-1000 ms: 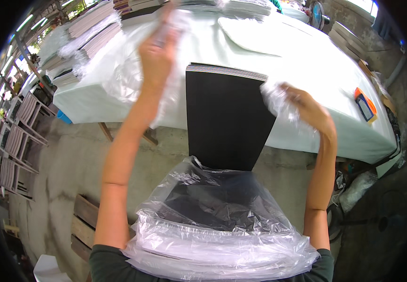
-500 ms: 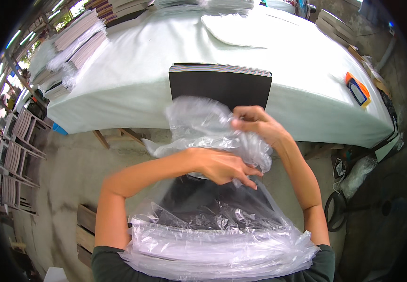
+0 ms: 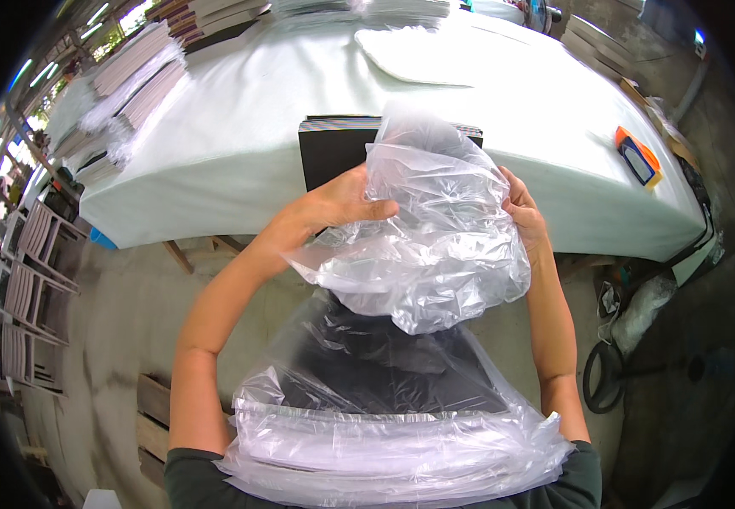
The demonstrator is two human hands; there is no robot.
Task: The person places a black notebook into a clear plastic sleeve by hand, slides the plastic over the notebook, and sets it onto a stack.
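A crumpled clear plastic bag [image 3: 444, 229] is held up between my two hands. My left hand [image 3: 342, 202] grips its left side, thumb on the near face and the other fingers behind the film. On the opposite edge, my right hand [image 3: 525, 214] pinches the bag with curled fingers. Behind the bag, a stack of black sheets [image 3: 333, 151] with pale edges sits at the table's near edge, partly covered by the film. Closer to me, a pile of clear plastic bags [image 3: 401, 450] lies across my lap, with something dark under the film.
The table [image 3: 257, 110] has a pale cloth. Wrapped paper stacks [image 3: 143, 76] stand far left, and a flat white wrapped pad [image 3: 410, 64] lies farther back. An orange and blue object [image 3: 637, 158] rests at right. Stacked chairs [image 3: 36, 263] stand left; a black wheel-like ring [image 3: 603, 377] is lower right.
My left hand has moved up and left from the lower part of the bag to its side. My right hand has shifted right, and the bag is spread wider and higher, over the black stack.
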